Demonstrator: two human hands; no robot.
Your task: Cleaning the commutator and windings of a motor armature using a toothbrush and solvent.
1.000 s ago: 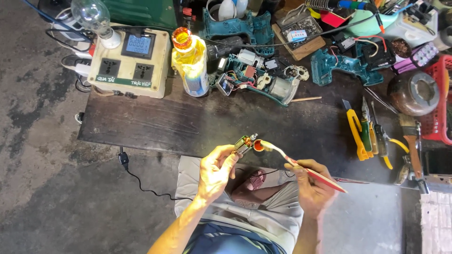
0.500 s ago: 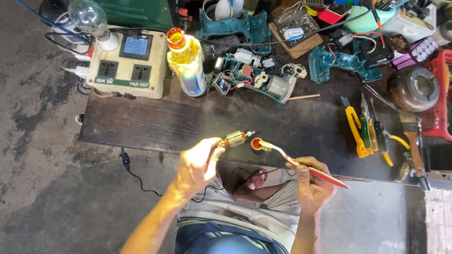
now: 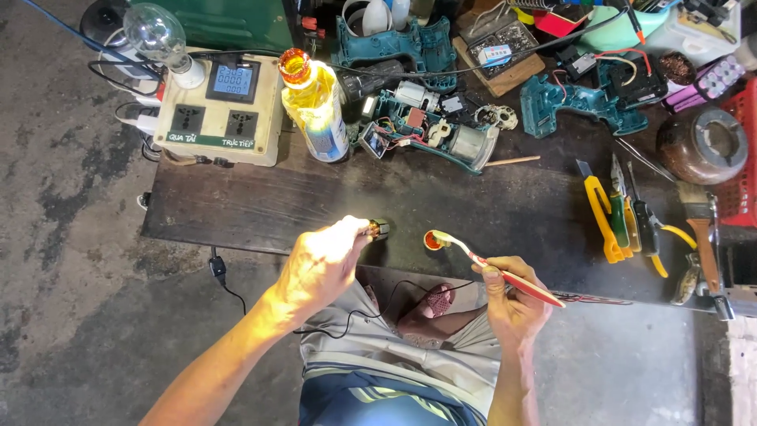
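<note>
My left hand [image 3: 319, 264] pinches a small metal motor part [image 3: 378, 229] just above the near edge of the dark wooden board [image 3: 260, 209]. My right hand [image 3: 512, 304] grips a red-and-white toothbrush [image 3: 505, 272] by its handle. The brush head points left, toward a small orange cap [image 3: 432, 241] that sits on the board between both hands. The part and the brush head are a short gap apart.
A cream socket box with meter [image 3: 221, 106] and a light bulb [image 3: 158, 35] stand back left. Beside it is a yellow oil bottle [image 3: 317, 106]. Opened teal drill housings [image 3: 426, 130] lie behind. A yellow knife and pliers [image 3: 623, 217] lie right, near a red basket [image 3: 737, 158].
My left hand has moved the metal part down and left, away from the brush head, toward the board's near edge. The right hand with the toothbrush has stayed nearly still.
</note>
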